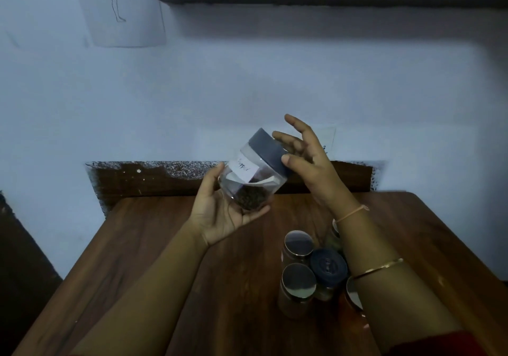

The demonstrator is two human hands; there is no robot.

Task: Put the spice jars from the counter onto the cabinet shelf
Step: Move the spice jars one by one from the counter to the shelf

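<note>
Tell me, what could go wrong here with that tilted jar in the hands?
1. The clear jar lies tilted in the left hand, while the right hand only touches its lid with loose fingers; it could slip and fall onto the counter.
2. The right forearm passes just over the standing jars; dropping it might knock one over.

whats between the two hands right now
Head view: a tilted clear jar with a grey lid; left hand cradles its base, right hand touches the lid.
</note>
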